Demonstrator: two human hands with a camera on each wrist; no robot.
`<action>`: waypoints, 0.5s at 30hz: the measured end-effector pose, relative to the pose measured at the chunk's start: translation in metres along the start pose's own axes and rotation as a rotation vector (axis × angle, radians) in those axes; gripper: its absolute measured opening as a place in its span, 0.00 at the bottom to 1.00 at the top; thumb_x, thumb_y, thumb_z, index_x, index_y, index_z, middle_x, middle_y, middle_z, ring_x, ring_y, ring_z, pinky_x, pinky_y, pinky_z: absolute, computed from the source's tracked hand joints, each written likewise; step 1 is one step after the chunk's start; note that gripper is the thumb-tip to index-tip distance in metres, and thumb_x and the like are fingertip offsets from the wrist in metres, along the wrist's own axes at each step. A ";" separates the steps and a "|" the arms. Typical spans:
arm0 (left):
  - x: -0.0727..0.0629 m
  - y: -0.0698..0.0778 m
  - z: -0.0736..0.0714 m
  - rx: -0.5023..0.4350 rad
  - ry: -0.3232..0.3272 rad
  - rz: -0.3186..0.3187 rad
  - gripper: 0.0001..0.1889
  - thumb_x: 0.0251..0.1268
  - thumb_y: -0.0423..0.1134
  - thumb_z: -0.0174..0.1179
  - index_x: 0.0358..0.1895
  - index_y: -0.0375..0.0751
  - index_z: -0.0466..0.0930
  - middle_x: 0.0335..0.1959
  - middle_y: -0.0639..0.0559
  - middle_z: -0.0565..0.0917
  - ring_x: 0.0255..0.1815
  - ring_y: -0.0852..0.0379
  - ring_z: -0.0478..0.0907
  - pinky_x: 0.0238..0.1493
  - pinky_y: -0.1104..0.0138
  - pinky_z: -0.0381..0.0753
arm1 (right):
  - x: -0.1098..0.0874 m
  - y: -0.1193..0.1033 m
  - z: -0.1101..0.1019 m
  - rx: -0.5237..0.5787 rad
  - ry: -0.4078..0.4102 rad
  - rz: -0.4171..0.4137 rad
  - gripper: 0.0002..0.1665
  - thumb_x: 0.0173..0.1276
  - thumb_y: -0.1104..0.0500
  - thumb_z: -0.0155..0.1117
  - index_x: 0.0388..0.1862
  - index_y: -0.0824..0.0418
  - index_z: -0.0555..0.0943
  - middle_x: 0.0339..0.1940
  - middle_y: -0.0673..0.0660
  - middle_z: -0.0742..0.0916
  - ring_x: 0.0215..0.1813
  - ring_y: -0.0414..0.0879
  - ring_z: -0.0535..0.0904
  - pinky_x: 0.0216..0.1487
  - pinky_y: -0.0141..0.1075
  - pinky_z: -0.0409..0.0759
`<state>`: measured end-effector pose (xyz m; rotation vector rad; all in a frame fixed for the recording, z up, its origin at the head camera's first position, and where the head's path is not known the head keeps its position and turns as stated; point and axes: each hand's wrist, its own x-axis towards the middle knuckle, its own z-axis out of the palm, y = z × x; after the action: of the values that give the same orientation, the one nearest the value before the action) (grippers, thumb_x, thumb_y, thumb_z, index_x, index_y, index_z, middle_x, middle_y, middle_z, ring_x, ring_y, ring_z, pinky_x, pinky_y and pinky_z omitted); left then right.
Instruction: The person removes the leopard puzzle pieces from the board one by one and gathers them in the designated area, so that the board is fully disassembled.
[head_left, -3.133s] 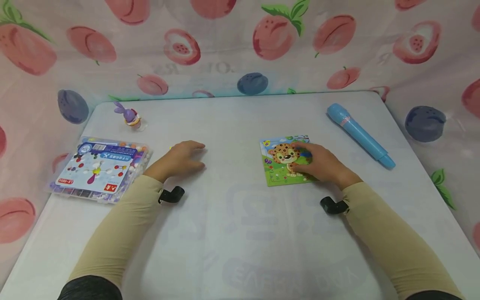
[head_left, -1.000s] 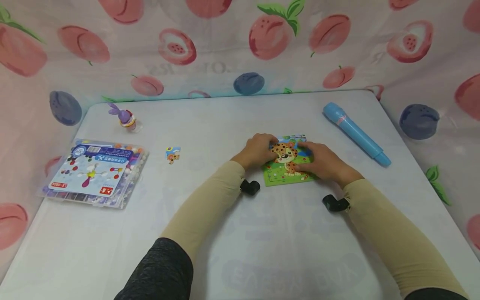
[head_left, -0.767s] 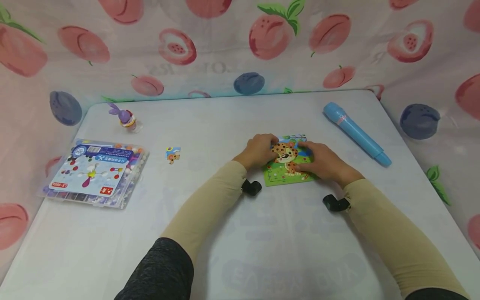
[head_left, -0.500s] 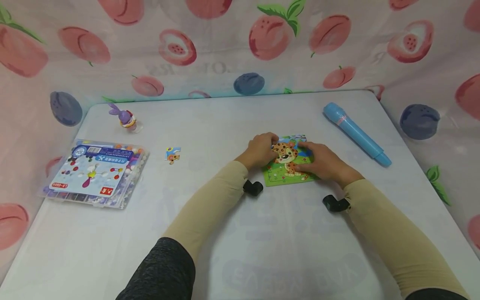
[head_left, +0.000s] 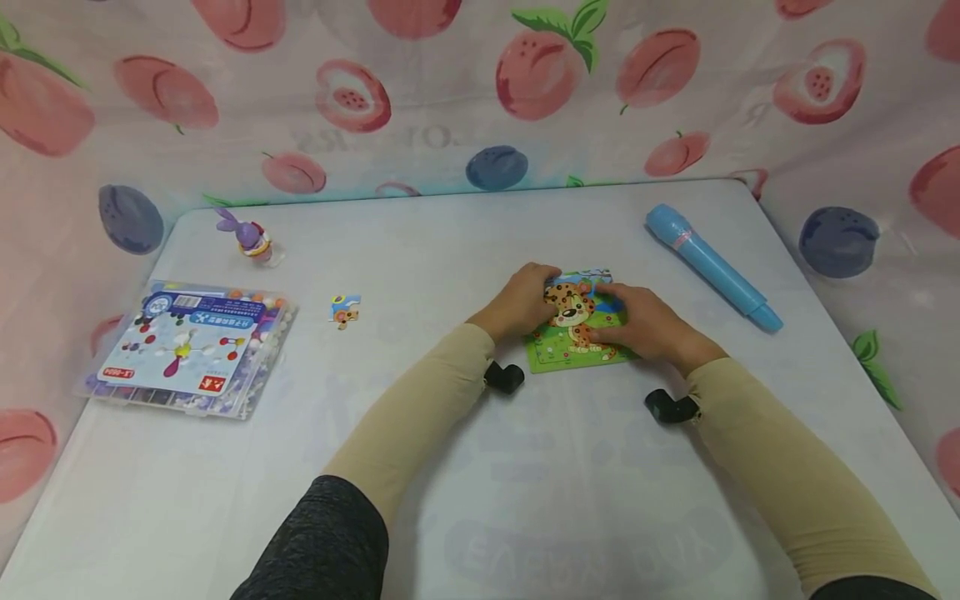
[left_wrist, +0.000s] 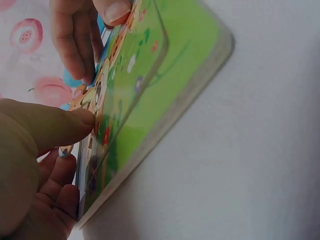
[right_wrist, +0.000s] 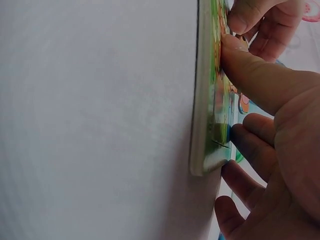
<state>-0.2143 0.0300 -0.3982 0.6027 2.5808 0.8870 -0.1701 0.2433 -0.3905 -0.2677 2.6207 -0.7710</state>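
Note:
A square jigsaw puzzle (head_left: 558, 358) with a leopard picture lies right of the table's middle, in a green-rimmed tray (left_wrist: 212, 45). At its upper left, my left hand (head_left: 521, 304) pinches a puzzle piece (left_wrist: 65, 151) between thumb and fingers; part of it juts past the thumb in the left wrist view. My right hand (head_left: 651, 323) holds the puzzle from the right, thumb on the picture and fingers bent at the far side. An orange ear shape (right_wrist: 244, 103) stands out from the board near the right thumb. A loose puzzle piece (head_left: 345, 311) lies left of both hands.
On the left is a clear compartment box (head_left: 187, 346) of beads with a blue label. Behind it stands a purple-eared figurine (head_left: 250, 237). A blue capped tube (head_left: 708, 262) lies at the back right. A fruit-print cloth (head_left: 427, 83) hangs behind the white table (head_left: 420, 242).
My left hand has moved right from the loose piece to the puzzle's upper left, uncovering that piece. Over the last second it shifts only slightly. My right hand stays on the puzzle.

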 end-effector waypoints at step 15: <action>0.001 -0.006 0.001 0.004 0.017 0.065 0.27 0.73 0.37 0.59 0.72 0.36 0.68 0.68 0.42 0.68 0.68 0.51 0.66 0.71 0.67 0.62 | 0.001 0.000 0.001 -0.007 -0.007 0.031 0.51 0.67 0.47 0.71 0.79 0.64 0.57 0.77 0.72 0.60 0.77 0.68 0.52 0.74 0.62 0.51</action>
<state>-0.2160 0.0271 -0.4031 0.6869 2.5921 0.9123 -0.1704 0.2423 -0.3910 -0.2309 2.6153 -0.7488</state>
